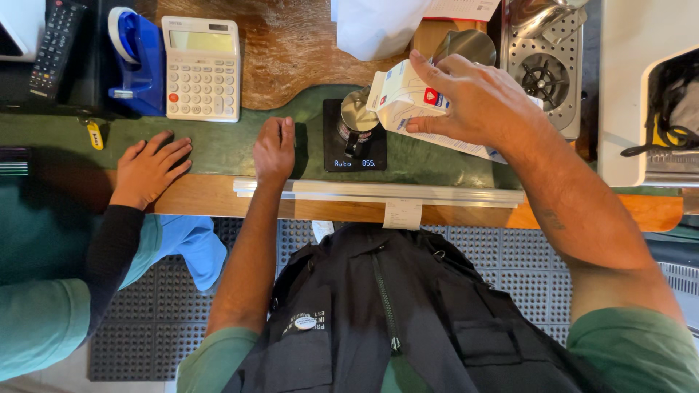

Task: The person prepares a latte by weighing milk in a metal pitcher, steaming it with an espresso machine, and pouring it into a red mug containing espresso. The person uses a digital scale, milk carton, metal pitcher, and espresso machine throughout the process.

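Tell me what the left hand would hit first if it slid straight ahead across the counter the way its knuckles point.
The left hand, a fist on the green counter, points away from the body. Straight ahead, it would probably first meet the raised wooden board; the calculator lies left of that line.

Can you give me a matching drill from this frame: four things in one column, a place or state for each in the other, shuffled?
Things:
1. carton
2. pitcher
3. calculator
4. left hand

Places or states:
A. stands on the black scale
B. rests closed on the green counter, holding nothing
C. tilted, held in the right hand
D. lies beside the blue tape dispenser

Pairs: 1-C, 2-A, 3-D, 4-B
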